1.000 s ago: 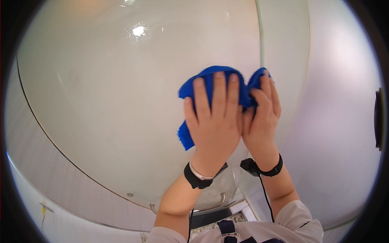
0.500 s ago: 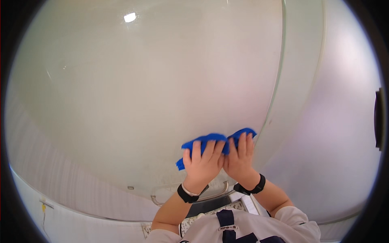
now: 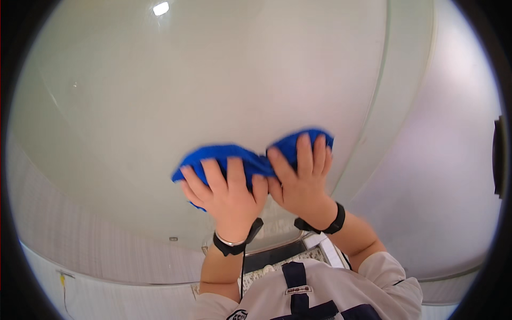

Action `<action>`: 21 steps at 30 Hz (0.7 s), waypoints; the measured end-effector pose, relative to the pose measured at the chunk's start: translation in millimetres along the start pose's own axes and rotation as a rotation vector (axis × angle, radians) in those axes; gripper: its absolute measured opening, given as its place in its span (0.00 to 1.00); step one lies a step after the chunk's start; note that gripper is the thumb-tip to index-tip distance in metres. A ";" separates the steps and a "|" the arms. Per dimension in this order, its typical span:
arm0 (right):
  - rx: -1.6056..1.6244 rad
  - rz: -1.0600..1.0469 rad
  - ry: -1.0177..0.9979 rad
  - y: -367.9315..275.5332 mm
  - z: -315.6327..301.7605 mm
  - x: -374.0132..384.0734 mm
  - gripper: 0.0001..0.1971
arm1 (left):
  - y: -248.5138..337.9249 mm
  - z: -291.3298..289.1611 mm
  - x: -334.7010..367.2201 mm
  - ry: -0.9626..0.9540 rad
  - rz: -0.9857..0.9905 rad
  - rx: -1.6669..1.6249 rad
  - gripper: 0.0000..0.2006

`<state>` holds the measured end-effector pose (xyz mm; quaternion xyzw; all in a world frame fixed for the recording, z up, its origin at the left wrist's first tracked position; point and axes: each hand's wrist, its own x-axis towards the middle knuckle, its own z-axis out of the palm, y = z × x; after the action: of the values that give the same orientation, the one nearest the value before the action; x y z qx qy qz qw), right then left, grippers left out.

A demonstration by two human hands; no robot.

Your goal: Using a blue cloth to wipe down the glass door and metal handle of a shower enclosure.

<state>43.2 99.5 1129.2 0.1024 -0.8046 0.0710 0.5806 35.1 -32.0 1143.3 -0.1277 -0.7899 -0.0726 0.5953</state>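
A blue cloth [image 3: 221, 151] lies bunched against a large pale glass panel [image 3: 202, 80], wide on its left part and pinched narrow between my hands. My left hand [image 3: 229, 200] holds the left part to the glass, its fingers spread over the cloth. With fingers also spread, my right hand [image 3: 304, 189] keeps the right part pressed there. The thumbs nearly meet at the narrow middle. The palms hide the cloth's lower side, though a small blue corner shows below my left fingers.
A metal handle [image 3: 277, 244] curves below my hands, partly covered by my left wrist. Right of the panel's vertical edge strip [image 3: 397, 90] stands a frosted panel [image 3: 448, 160]. A striped pale wall [image 3: 69, 213] is at the lower left. Black bands circle both wrists.
Both hands have moved up the glass with the cloth, the left one also leftward. They are farther apart, and the cloth is spread wider between them.
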 end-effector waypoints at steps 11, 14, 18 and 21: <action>0.065 -0.182 -0.195 -13.5 7.3 -105.0 0.18 | -27.2 15.9 -156.5 -0.164 0.098 0.006 0.17; 0.041 -0.149 -0.158 -20.7 -9.9 -43.2 0.18 | -32.6 -6.3 -77.9 -0.071 -0.001 0.026 0.24; 0.009 -0.014 0.025 -45.1 -33.2 14.9 0.18 | -36.6 -34.5 -16.0 -0.004 -0.046 0.043 0.33; 0.065 -0.059 -0.012 -54.6 -32.9 15.1 0.19 | -41.6 -36.3 -28.7 -0.018 -0.120 0.061 0.35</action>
<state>82.3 53.0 1153.7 0.1453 -0.8019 0.0796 0.5741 64.0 -84.8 1127.5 -0.0626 -0.8032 -0.0827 0.5866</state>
